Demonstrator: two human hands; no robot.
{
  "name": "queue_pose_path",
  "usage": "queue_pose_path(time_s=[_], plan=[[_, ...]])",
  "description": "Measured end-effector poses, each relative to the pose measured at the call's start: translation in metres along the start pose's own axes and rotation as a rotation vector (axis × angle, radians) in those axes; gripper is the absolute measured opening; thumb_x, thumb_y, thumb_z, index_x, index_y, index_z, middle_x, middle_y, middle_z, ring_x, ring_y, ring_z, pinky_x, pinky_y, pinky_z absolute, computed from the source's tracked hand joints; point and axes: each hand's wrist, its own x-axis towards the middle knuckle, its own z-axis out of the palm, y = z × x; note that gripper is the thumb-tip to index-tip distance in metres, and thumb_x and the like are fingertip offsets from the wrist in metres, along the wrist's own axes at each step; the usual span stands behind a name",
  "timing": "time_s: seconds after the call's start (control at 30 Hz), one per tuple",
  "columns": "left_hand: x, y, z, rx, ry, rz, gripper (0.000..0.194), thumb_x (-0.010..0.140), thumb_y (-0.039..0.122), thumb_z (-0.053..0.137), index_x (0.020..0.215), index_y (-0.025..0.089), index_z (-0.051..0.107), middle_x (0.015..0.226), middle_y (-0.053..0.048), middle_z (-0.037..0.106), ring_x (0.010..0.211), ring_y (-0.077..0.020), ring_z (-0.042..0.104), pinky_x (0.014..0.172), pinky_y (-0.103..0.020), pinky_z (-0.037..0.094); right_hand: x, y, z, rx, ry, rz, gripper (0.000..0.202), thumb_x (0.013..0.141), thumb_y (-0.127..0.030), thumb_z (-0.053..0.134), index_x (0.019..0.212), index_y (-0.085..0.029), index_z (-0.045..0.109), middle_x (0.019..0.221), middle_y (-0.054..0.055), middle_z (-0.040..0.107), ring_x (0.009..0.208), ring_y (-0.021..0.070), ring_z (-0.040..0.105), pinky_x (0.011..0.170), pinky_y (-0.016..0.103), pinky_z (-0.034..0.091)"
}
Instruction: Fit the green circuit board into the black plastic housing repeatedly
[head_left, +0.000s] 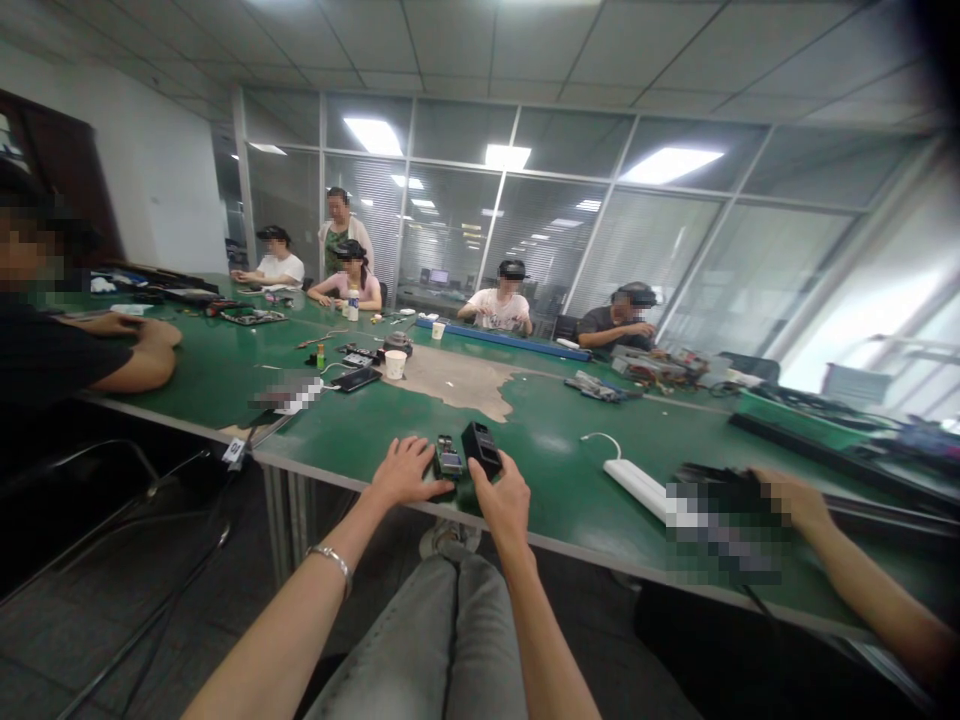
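Observation:
Near the front edge of the green table (322, 435), a small device with exposed electronics and a light rectangular part (448, 457) lies beside a black case (482, 448). My left hand (407, 472) rests at the device's left side, fingers spread, the thumb reaching along its near edge. The black case is gripped by my right hand (504, 495), thumb on its near left side and fingers at its right; the fingertips are partly hidden behind it.
Beyond my hands stand a paper cup (395, 365) and a dark phone (356, 379). A white power strip (645, 488) lies to the right, near a co-worker's hand (795, 500). Another person's arm (139, 370) rests at left. A blue bar (502, 339) crosses the far side.

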Motion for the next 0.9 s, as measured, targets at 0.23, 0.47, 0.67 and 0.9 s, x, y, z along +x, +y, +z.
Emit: queue_pose_path(time_s=[0.23, 0.47, 0.67, 0.9], plan=[[0.0, -0.002, 0.001, 0.0, -0.011, 0.002, 0.077, 0.081, 0.076, 0.039, 0.138, 0.024, 0.043, 0.145, -0.01, 0.043, 0.137, -0.0334, 0.031, 0.113, -0.054, 0.019, 0.005, -0.046, 0.011, -0.079, -0.143, -0.018, 0.042, 0.08, -0.048, 0.059, 0.111, -0.019, 0.062, 0.098, 0.011, 0.07, 0.098, 0.0245, 0.065, 0.082, 0.029, 0.046], [0.0, -0.003, 0.001, -0.016, -0.021, -0.01, 0.077, 0.077, 0.074, 0.047, 0.137, 0.025, 0.043, 0.146, -0.01, 0.043, 0.137, -0.0334, 0.03, 0.113, -0.055, 0.019, 0.006, -0.054, 0.021, -0.268, -0.225, 0.015, 0.039, 0.082, -0.051, 0.055, 0.103, -0.019, 0.06, 0.095, 0.013, 0.07, 0.095, 0.0269, 0.066, 0.078, 0.033, 0.048], [0.0, -0.003, 0.0, -0.03, -0.029, -0.034, 0.098, 0.074, 0.07, 0.051, 0.15, 0.016, 0.019, 0.152, -0.015, 0.032, 0.139, -0.0333, 0.028, 0.115, -0.053, 0.018, 0.001, -0.055, 0.019, -0.356, -0.262, 0.002, 0.038, 0.082, -0.05, 0.057, 0.103, -0.018, 0.058, 0.096, 0.013, 0.07, 0.095, 0.0265, 0.067, 0.076, 0.032, 0.048], [-0.001, -0.001, -0.001, -0.039, -0.028, -0.02, 0.099, 0.075, 0.064, 0.051, 0.151, 0.016, 0.012, 0.154, -0.014, 0.029, 0.139, -0.0327, 0.027, 0.115, -0.051, 0.018, -0.001, -0.059, 0.02, -0.387, -0.247, 0.017, 0.041, 0.083, -0.049, 0.055, 0.11, -0.018, 0.055, 0.098, 0.014, 0.069, 0.093, 0.0264, 0.067, 0.076, 0.034, 0.047]])
